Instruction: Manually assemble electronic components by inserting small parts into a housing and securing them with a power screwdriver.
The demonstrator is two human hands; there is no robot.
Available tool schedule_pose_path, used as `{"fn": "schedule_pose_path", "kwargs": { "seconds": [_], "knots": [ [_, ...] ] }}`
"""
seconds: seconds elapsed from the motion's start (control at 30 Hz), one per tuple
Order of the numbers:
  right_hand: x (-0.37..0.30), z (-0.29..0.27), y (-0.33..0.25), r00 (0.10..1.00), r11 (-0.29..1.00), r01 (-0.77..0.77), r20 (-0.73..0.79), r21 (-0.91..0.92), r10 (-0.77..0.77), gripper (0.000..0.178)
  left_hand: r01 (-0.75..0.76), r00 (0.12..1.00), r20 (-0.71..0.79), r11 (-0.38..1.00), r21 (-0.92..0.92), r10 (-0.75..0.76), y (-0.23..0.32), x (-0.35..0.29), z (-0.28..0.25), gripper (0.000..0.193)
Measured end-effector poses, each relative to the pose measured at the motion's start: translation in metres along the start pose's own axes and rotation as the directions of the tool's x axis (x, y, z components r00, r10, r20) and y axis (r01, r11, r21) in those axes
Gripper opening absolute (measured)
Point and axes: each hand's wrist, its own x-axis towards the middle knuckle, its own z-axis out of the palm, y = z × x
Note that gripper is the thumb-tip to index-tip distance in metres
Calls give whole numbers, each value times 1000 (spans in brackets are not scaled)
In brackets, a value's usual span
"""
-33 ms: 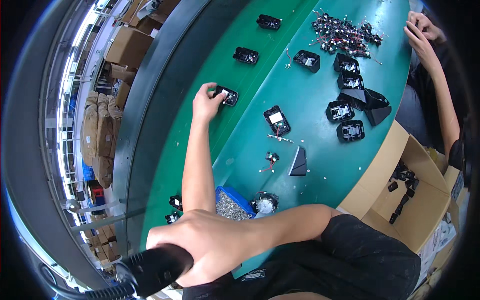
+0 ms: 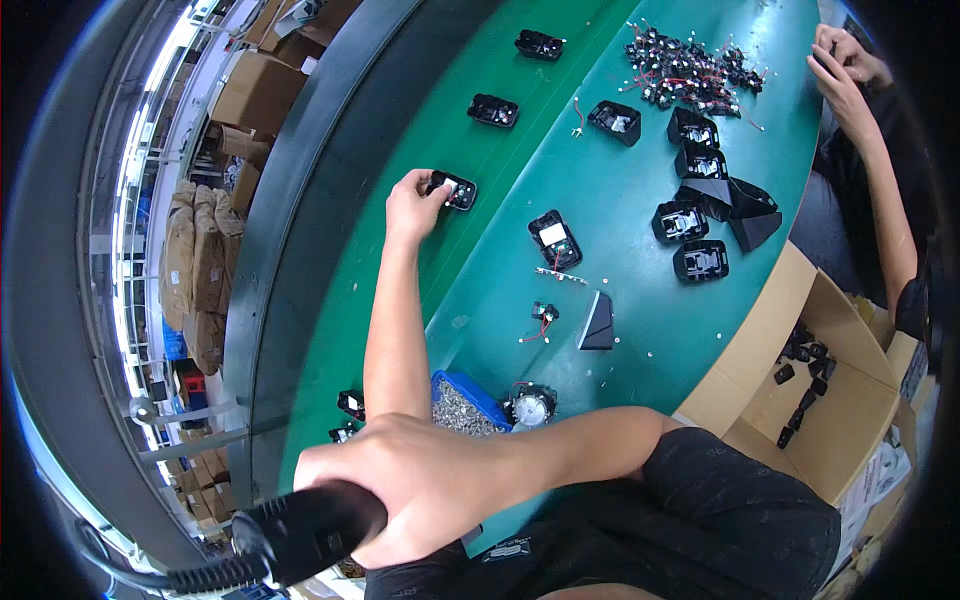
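Two hands (tool (image 2: 300, 535), housing (image 2: 455, 190)) occupied

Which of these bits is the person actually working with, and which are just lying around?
In hand:
left hand on small black housing
right hand gripping black corded tool

Lying about:
blue screw tray
pile of wired parts
cardboard box

Both forearms are bare from elbow to hand, sleeveless and without gloves; dark black fabric clothing (image 2: 700, 520) covers the lap.
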Motion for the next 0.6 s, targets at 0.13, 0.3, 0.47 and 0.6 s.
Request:
{"fn": "schedule_pose_path", "kwargs": {
  "seconds": [0.13, 0.3, 0.47, 0.6],
  "knots": [
    [1, 2, 9, 998, 998, -36, -44, -44, 34, 39, 23, 997, -71, 1000, 9, -23, 1, -42, -33, 31],
    [7, 8, 32, 977, 981, -168, -114, 96, 179, 36, 17, 977, -210, 996, -90, -36, -49, -160, -114, 27],
    [16, 15, 49, 961, 979, -198, -189, 43, 202, 26, 237, 943, -165, 931, -277, -289, -73, -295, -133, 27],
    [16, 20, 75, 975, 989, -28, -223, -144, -5, 29, 150, 964, -195, 974, -168, -182, -98, -342, -98, 27]
  ]
}}
